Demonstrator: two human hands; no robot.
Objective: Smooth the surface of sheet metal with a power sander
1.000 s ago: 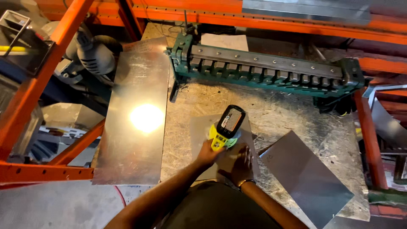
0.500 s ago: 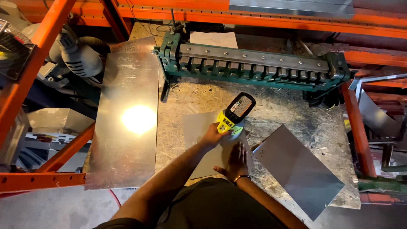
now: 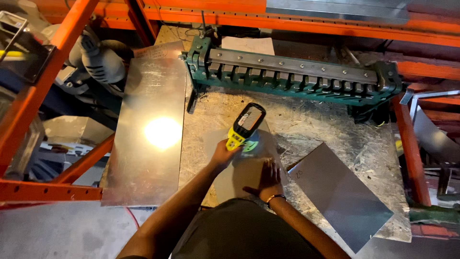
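Forearms come up from the bottom of the view, both bent in toward the middle of the workbench (image 3: 335,129). My right hand (image 3: 268,176) lies flat, fingers spread, palm pressing down on a small metal sheet (image 3: 239,177) that lies on the bench right in front of me. My left hand (image 3: 221,156) reaches forward a little further, wrist straight, fingers wrapped tight around the handle of a yellow and black power tool (image 3: 246,127). That tool stands tilted on the far part of the same small sheet, its head pointing away from me and to the right.

Just right of my right hand, a second grey sheet (image 3: 340,192) rests on the bench at an angle, one corner reaching past the near edge. To my left, a long shiny sheet (image 3: 151,124) lies along the bench side, with a bright lamp glare in its middle. Beyond the tool, across the back of the bench, sits a green bending machine (image 3: 292,74). Orange rack beams (image 3: 38,91) frame the left side and the back.
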